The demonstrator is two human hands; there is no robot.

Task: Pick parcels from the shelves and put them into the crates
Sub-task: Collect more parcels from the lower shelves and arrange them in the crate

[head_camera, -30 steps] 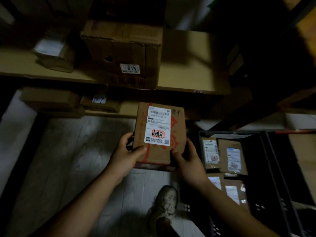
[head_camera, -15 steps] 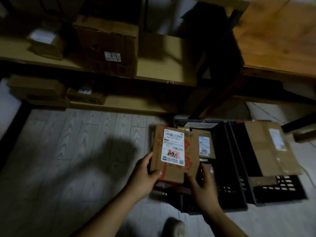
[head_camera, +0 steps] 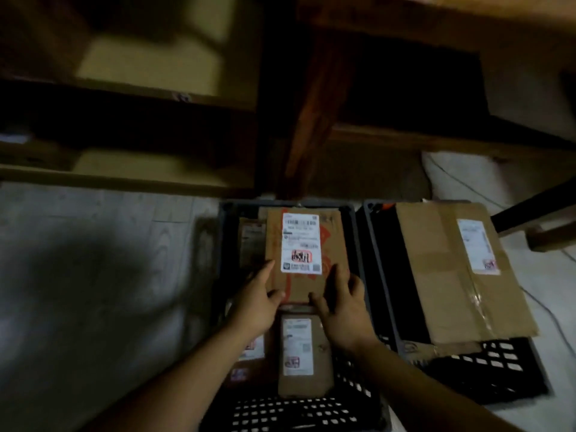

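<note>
Right now, in the head view, I judge the step to be the put-down: the parcel (head_camera: 307, 254) with the white label is off the shelves (head_camera: 124, 176) and sits over the far half of the left crate (head_camera: 353, 232), above other packages. I cannot tell whether it already rests on them or hangs just clear, since the picture is dim and smeared.

My left hand (head_camera: 255, 304) holds the parcel's near left corner, thumb across the top and fingers (head_camera: 267, 271) running up the left edge. My right hand (head_camera: 346, 310) takes the near right corner, its fingers (head_camera: 335, 275) curled onto the top face and the thumb at the near edge, so both grip the parcel. Both forearms reach in from below, wrists low and close together.

Just nearer me in that crate lies a second labelled parcel (head_camera: 304, 353). The right crate (head_camera: 498, 375) carries a large flat box (head_camera: 452, 275) lying across its rim.

Next, I think, the move calls for settling the parcel flat on the pile, letting go with both hands, and turning to the shelves for another.
</note>
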